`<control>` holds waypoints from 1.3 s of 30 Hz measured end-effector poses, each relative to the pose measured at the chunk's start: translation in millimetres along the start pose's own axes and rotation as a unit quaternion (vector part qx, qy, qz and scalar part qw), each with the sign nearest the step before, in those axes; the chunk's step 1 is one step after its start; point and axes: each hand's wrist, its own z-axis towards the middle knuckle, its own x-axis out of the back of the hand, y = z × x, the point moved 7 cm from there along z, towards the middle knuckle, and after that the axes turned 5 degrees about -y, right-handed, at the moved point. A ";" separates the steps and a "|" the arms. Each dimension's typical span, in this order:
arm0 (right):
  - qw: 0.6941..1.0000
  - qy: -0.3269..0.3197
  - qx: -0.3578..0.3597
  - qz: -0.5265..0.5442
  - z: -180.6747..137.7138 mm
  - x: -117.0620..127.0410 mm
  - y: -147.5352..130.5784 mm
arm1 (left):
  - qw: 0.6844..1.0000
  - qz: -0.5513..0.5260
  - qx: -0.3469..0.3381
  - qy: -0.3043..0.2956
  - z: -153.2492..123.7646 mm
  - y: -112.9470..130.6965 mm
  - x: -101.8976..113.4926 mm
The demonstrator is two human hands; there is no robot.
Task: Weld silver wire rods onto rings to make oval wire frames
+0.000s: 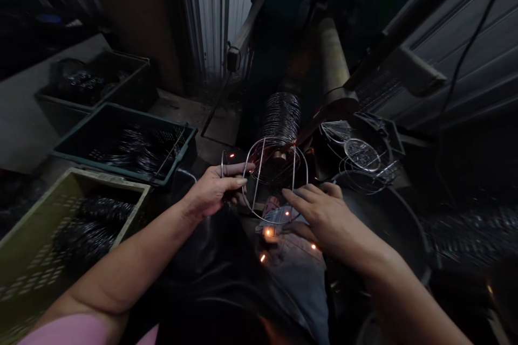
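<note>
Together, both hands worked one wire frame (275,180) held up before a welding machine (324,64). The left hand (214,191) was closed around the frame's left rim, thumb and fingers pinching the wire, apparently so that the ring stayed steady. The right hand (324,213) lay flatter, fingers stretched and narrow against the frame's lower right rim, pressing rather than gripping; it seemed to brace the joint where small orange sparks (267,233) glowed just below. The frame itself was a thin, bright metal ring crossed by two straight wires, tilted toward the person, its shine picking up the dim light. Directly behind it sat a dense stack of wire rings (282,113) on the machine, probably kept close for easy reach. To the right lay more finished wire frames (360,153) in a loose heap. To the left, on the floor, stood a green crate (121,143), a pale crate (48,237) nearer the person, and a dark crate (97,81) beyond, each holding dark wire parts.
</note>
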 end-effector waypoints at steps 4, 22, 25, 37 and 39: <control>0.998 0.031 0.000 -0.046 4.4 28.7 -21.9 | 0.998 -0.063 -0.019 0.013 1.9 -15.9 16.8; 0.806 0.140 -0.196 0.540 14.5 -26.5 25.2 | 0.998 -0.048 -0.008 -0.033 -25.4 -40.3 28.2; 0.675 0.154 -0.259 0.673 3.1 -63.4 38.0 | 1.000 0.025 0.008 -0.010 -17.7 -45.4 23.2; 0.670 0.198 -0.304 0.648 20.1 -49.3 72.1 | 0.999 0.045 -0.011 0.003 7.2 -26.3 5.5; 0.668 0.204 -0.308 0.646 24.4 -45.5 79.0 | 0.999 0.037 -0.018 0.012 10.4 -19.4 2.8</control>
